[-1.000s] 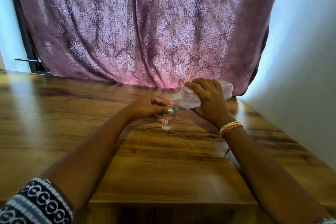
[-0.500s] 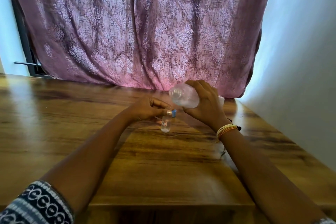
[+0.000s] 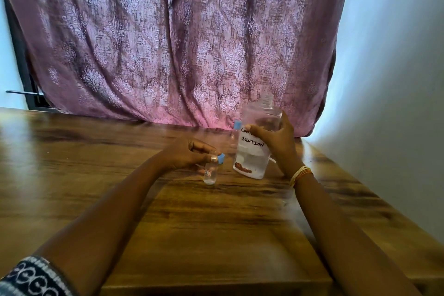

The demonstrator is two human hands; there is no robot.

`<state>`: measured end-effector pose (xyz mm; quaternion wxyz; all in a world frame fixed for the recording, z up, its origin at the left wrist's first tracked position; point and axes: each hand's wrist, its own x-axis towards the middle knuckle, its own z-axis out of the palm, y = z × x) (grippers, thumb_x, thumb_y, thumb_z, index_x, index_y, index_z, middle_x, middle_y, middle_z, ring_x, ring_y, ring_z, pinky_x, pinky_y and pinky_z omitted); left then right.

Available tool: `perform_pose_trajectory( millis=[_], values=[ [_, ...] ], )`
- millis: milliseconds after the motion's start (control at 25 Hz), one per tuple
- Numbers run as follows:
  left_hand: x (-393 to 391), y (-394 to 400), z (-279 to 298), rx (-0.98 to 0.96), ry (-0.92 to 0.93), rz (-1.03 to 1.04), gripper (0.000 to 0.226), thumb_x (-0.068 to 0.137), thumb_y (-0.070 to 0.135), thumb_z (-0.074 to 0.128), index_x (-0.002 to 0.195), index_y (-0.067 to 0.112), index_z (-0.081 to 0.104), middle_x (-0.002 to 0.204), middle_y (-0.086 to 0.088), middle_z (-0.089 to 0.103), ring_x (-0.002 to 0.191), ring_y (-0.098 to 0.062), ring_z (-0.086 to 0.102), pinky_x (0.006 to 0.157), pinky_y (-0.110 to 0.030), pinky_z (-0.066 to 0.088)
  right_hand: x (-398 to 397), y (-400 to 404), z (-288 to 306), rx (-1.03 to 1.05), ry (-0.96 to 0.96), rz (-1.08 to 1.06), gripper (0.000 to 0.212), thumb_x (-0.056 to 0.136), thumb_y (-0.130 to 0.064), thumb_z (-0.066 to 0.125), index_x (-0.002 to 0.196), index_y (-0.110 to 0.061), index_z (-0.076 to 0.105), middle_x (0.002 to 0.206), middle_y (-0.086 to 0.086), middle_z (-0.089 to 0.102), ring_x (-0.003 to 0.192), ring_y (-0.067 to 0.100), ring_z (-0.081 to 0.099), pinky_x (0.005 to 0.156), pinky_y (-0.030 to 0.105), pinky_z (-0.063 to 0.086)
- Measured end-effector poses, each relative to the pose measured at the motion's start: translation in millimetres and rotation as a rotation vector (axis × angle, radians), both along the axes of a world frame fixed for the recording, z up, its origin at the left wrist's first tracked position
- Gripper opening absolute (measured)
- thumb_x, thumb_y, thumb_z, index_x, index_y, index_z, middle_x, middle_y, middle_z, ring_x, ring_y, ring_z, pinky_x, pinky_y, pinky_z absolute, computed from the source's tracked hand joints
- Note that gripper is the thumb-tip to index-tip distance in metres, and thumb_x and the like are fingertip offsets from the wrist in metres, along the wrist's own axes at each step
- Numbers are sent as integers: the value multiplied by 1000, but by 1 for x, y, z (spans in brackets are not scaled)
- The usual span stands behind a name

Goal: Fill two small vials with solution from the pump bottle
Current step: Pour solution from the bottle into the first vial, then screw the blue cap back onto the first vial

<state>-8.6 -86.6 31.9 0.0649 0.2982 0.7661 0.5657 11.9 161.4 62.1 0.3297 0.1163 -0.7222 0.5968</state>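
Near the far middle of the wooden table (image 3: 216,218), two hands at work, listed from the grips outward.

Left hand (image 3: 185,155): thumb and fingertips pinched on the top of a small clear vial (image 3: 211,174). Vial upright, its base on the tabletop, a small red-edged label on its near side; clear liquid seems to sit in its lower part, level hard to judge. Blue cap (image 3: 221,158) just beside the fingertips, at the vial's far right; whether it rests on the table or is held, cannot tell.

Right hand (image 3: 276,143): fingers wrapped around the right side of a clear plastic bottle (image 3: 254,149), grasping it. Bottle roughly upright, leaning slightly, its bare threaded neck uppermost with no pump fitted; base at or just above the table, contact unclear through blur. White label with handwritten text, lower word "SOLUTION"; upper word partly covered by a finger. Clear liquid in the lower half; a reddish-brown mark near the base. Bottle stands just right of the vial, apart from it.

Second small vial with blue cap (image 3: 236,127): just left of and behind the bottle, blurred.

Right wrist: yellow and orange bangles (image 3: 300,174). Left forearm: dark sleeve with white pattern (image 3: 28,279) at the near left corner.

Backdrop: mauve patterned curtain (image 3: 168,43) along the table's far edge; pale wall (image 3: 394,79) at right.
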Motion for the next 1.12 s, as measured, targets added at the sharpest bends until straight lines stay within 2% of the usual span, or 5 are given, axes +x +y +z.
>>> perform_pose_trajectory(
  millis=[280, 440, 600, 960, 1120],
  values=[
    [-3, 0, -2, 0, -40, 4, 19, 80, 13, 72, 98, 20, 75, 96, -2, 77, 80, -15, 73, 63, -25, 59, -10, 12, -7, -71, -174, 81, 90, 45, -43, 94, 119, -11, 53, 109, 20, 68, 94, 37, 70, 79, 59, 57],
    [-2, 0, -1, -3, -42, -3, 24, 81, 11, 71, 105, 12, 73, 97, -3, 76, 79, -15, 73, 65, -27, 61, -4, 19, -8, 26, -255, 185, 81, 56, -25, 91, 122, -23, 46, 117, 13, 62, 104, 28, 66, 84, 48, 58],
    [0, 2, -1, 6, -51, 2, 25, 81, 10, 71, 106, 8, 71, 99, -6, 75, 74, -12, 73, 60, -23, 59, 6, 32, -17, 297, -395, 365, 62, 62, 4, 83, 110, -26, 58, 115, 10, 69, 107, 23, 67, 88, 39, 57],
    [-7, 0, -13, -98, -65, 8, 53, 66, 12, 84, 115, 3, 67, 109, -18, 72, 104, -41, 66, 92, -52, 53, -2, 32, -29, 196, -384, 66, 52, 69, -2, 81, 113, -14, 57, 107, 1, 65, 95, 12, 64, 64, 13, 54],
    [-9, -2, -14, -147, -40, 2, 58, 62, 20, 87, 115, 4, 67, 107, -13, 73, 104, -37, 67, 95, -53, 52, 4, 30, -30, 257, -413, 35, 61, 64, -7, 86, 117, -13, 56, 111, -1, 64, 98, 9, 62, 70, 12, 51]
  ],
)
